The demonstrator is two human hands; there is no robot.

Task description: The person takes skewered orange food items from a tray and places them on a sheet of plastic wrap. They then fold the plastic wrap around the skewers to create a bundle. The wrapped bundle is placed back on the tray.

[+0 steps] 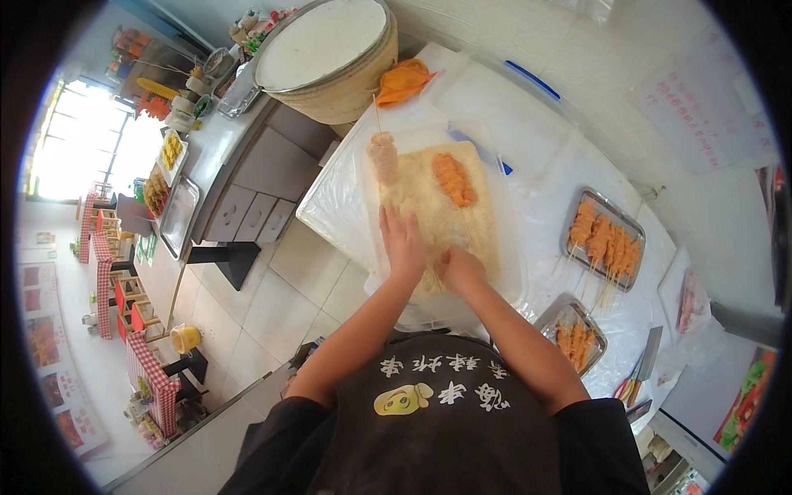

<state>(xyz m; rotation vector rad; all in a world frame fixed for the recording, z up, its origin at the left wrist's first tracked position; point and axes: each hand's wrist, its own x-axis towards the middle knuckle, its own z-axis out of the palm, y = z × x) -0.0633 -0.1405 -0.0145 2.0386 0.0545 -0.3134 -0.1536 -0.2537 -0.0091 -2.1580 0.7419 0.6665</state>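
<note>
Before me stands a clear plastic bin [516,272] with a thick bed of pale breadcrumbs [421,167]. My left hand [403,244] lies palm down on the crumbs, fingers stretched and slightly apart; whatever is under it is hidden. Close beside it, my right hand [463,270] is curled low over the crumbs, and I cannot tell whether a stick is inside its fingers. Beyond my hands, a skewer of orange marinated meat [453,179] rests on the crumbs, its sticks pointing toward me. A crumb-coated skewer [382,158] lies along the bin's left side, stick pointing away.
To the right are a metal tray [640,232] of several orange meat skewers and a second tray [601,352] with more. A cleaver [649,352] and scissors [622,388] lie nearer me. An orange cloth [402,83] sits by a large round tub [334,93] at the back.
</note>
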